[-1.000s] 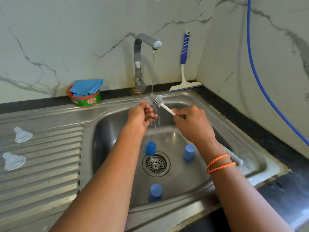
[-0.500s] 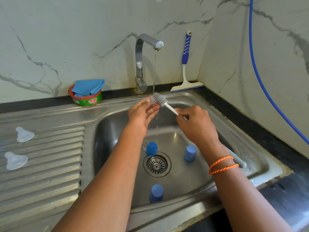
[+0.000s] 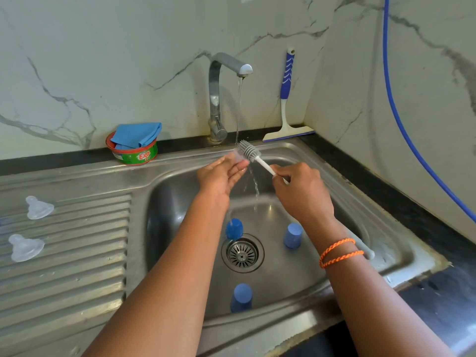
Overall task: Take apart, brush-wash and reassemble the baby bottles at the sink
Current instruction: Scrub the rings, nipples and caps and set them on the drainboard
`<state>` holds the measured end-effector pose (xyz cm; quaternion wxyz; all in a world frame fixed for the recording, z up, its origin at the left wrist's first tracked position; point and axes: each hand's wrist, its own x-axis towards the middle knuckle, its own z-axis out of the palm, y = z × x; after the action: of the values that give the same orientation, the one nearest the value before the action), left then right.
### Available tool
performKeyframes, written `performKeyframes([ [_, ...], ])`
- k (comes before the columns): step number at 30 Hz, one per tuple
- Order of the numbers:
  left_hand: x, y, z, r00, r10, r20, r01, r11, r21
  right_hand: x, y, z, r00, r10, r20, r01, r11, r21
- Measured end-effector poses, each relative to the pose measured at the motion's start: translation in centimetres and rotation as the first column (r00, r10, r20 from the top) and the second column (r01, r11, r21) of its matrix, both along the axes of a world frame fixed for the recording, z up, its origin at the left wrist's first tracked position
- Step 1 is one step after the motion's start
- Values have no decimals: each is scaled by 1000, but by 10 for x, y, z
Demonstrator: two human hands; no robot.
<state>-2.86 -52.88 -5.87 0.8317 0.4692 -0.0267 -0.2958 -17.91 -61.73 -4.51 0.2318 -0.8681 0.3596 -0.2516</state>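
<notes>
My right hand [image 3: 302, 191] grips the white handle of a bottle brush whose grey bristled head [image 3: 248, 150] is under the running water. My left hand [image 3: 221, 175] pinches a small clear teat [image 3: 236, 155] at its fingertips, right against the brush head. Three blue bottle caps stand in the sink basin [image 3: 278, 276]: one by the drain [image 3: 234, 228], one to its right [image 3: 293, 235], one near the front [image 3: 241, 296]. Two more clear teats [image 3: 38, 207] [image 3: 24, 247] lie on the ribbed drainboard at the left.
The faucet [image 3: 219, 73] pours a thin stream into the basin. A green Exo tub [image 3: 134, 155] with a blue cloth on it sits behind the drainboard. A blue-handled squeegee [image 3: 286, 99] leans in the corner. A blue hose [image 3: 401, 119] runs down the right wall.
Both hands rose slightly toward the stream. My left hand's fingers uncurled from a closed grip to a fingertip pinch, and the brush head shifted to the top of the teat.
</notes>
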Motion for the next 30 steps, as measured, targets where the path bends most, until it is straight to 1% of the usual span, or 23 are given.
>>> performKeyframes([
  [2, 5, 3, -1, 994, 64, -93, -68, 996, -49, -2, 0, 0, 999, 29, -17, -28, 999, 24],
  [4, 10, 4, -2, 985, 133, -112, -139, 989, -46, -1, 2, 0, 997, 68, -33, -67, 997, 40],
  [6, 11, 5, -2, 984, 169, -55, -169, 986, 1, 0, 4, 2, 996, 82, -37, -81, 996, 30],
  [8, 9, 3, -3, 987, 155, 31, -157, 986, 60, 1, 6, 2, 996, 81, -26, -80, 997, 9],
  [11, 4, 1, -4, 986, 88, 140, -105, 987, 122, 2, 6, 2, 999, 50, -12, -50, 999, -2],
  [13, 1, 0, -2, 983, 13, 183, -38, 990, 133, 2, 5, 2, 1000, 19, 3, -19, 1000, -16],
  [15, -3, -1, 1, 987, -40, 155, 24, 994, 105, 3, 3, 2, 1000, -12, 4, 12, 1000, -18],
  [17, -5, -1, 2, 998, -29, 64, 26, 998, 50, 3, 3, 2, 1000, -28, -3, 28, 1000, -6],
  [19, -2, 0, 0, 999, 26, -40, -26, 1000, 2, 2, 2, 0, 1000, -9, -15, 9, 1000, 7],
  [22, 4, 3, -2, 988, 109, -111, -112, 993, -26, 3, 3, -1, 998, 46, -31, -46, 999, 24],
  [24, 6, 3, -2, 984, 142, -103, -142, 990, 9, 3, 6, 1, 997, 66, -41, -66, 998, 11],
  [26, 5, 4, -1, 988, 135, -77, -132, 990, 43, 3, 10, 4, 997, 66, -46, -66, 998, -10],
  [30, -2, 3, 2, 1000, 2, -24, -1, 1000, 24, 5, 10, 6, 999, 31, -14, -32, 999, -38],
])
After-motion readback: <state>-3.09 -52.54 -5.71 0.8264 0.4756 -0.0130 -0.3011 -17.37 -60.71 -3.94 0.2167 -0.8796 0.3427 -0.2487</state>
